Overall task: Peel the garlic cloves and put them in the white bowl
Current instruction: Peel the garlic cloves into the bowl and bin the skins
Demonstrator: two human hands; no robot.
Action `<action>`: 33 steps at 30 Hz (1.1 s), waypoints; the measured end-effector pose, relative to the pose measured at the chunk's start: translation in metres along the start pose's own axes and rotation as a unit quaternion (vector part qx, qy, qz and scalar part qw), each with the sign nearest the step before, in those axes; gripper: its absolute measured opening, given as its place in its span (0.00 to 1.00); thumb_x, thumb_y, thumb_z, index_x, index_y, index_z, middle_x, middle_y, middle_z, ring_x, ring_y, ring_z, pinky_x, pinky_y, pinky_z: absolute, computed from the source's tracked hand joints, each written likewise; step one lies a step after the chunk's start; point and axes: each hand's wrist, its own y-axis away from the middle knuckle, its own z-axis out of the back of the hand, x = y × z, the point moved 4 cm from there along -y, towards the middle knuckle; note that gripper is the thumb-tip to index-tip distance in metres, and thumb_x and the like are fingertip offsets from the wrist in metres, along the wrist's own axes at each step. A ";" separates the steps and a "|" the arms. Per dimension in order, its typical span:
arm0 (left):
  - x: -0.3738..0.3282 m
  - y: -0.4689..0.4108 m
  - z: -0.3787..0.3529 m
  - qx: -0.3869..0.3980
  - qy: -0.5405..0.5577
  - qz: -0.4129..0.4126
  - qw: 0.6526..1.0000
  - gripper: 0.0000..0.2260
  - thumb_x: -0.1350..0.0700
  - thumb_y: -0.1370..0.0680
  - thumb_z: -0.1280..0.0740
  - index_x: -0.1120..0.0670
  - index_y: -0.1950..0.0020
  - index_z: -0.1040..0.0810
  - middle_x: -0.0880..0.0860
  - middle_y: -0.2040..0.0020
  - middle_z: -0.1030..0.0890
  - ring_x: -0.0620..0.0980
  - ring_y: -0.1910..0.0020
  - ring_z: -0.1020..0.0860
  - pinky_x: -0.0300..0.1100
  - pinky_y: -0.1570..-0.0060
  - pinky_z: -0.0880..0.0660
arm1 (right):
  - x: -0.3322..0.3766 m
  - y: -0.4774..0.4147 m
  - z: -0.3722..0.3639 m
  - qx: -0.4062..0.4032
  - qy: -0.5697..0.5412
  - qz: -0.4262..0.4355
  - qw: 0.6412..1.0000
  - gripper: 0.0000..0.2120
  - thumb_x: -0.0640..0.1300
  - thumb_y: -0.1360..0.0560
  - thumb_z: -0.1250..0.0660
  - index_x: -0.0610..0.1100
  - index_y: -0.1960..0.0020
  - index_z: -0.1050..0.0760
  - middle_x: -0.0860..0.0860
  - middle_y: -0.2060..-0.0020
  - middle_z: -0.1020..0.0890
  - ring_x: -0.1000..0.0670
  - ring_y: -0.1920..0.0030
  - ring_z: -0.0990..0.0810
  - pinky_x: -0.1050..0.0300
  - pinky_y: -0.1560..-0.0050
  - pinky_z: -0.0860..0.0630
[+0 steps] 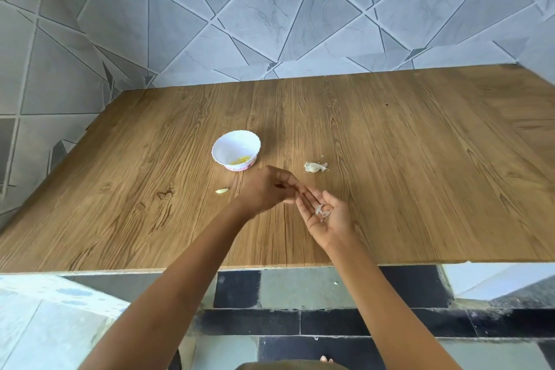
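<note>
Both hands up over the desk (420, 174), near its front edge, centre of view. Right hand (326, 216) lies palm up, fingers straight and relaxed, nothing gripped: a few thin, papery garlic skins (322, 211) just sit loose in the palm. Left hand (268, 191) comes in from the left w/ fingers curled, tips meeting the right hand's fingertips. It's blurred, so can't tell if it's pinching a scrap or holding nothing.

White bowl (231, 141) stands on the desk beyond the left hand, a bit to the left, scalloped rim, upright. Inside, at the near side of the bottom, a small heap of yellowish peeled cloves (240, 161). They're too small to count.

One pale loose clove (222, 190) lies on the wood just left of the left hand, in front of the bowl, apart from both. Looks peeled, though not 100% sure at this size.

To the right of the bowl, beyond the right hand, sits a garlic piece (313, 167) w/ whitish skin flaring off it, plus a tiny flake just behind it. It's clear of both hands.

Background: grey marbled wall tiles (270, 9) w/ triangle pattern run behind and to the left of the desk. Below the desk's edge, dark and grey floor tiles (300, 321), and a small white scrap (335, 283) lies on them.
</note>
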 end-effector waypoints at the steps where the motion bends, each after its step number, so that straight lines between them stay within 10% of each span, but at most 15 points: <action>1: -0.009 0.001 -0.002 0.012 -0.026 -0.031 0.999 0.09 0.70 0.28 0.32 0.60 0.55 0.16 0.55 0.59 0.16 0.50 0.59 0.18 0.42 0.51 0.20 | -0.002 0.000 -0.004 0.002 -0.004 -0.003 1.000 0.18 0.40 0.19 0.46 0.32 0.56 0.22 0.41 0.61 0.17 0.46 0.58 0.17 0.52 0.52 0.20; 8: -0.022 0.005 -0.018 -0.067 -0.195 -0.093 0.974 0.10 0.65 0.31 0.30 0.52 0.55 0.16 0.49 0.61 0.17 0.44 0.63 0.22 0.39 0.59 0.24 | -0.010 0.005 -0.025 -0.004 -0.026 -0.011 1.000 0.16 0.32 0.22 0.44 0.33 0.65 0.24 0.43 0.73 0.19 0.49 0.73 0.19 0.62 0.74 0.23; 15: -0.020 0.010 -0.012 -0.048 -0.116 -0.064 0.990 0.15 0.71 0.30 0.37 0.57 0.54 0.15 0.51 0.58 0.15 0.47 0.57 0.18 0.40 0.51 0.22 | -0.017 -0.007 -0.016 -0.020 -0.014 -0.003 1.000 0.11 0.35 0.22 0.44 0.34 0.56 0.23 0.43 0.59 0.20 0.49 0.58 0.21 0.57 0.57 0.20; 24: -0.019 0.018 -0.009 -0.106 -0.196 -0.099 0.970 0.11 0.63 0.32 0.32 0.51 0.53 0.17 0.48 0.59 0.17 0.48 0.60 0.20 0.48 0.58 0.21 | -0.024 0.010 -0.031 -0.010 -0.012 0.023 1.000 0.15 0.35 0.21 0.45 0.35 0.62 0.23 0.45 0.71 0.18 0.51 0.72 0.18 0.63 0.73 0.23; 33: 0.003 0.032 0.017 -0.103 0.090 0.017 0.990 0.16 0.71 0.27 0.39 0.52 0.57 0.18 0.50 0.57 0.16 0.48 0.53 0.18 0.45 0.48 0.21 | -0.037 0.006 -0.027 0.012 -0.009 0.029 0.999 0.22 0.41 0.19 0.47 0.32 0.58 0.19 0.40 0.63 0.17 0.44 0.60 0.17 0.52 0.56 0.20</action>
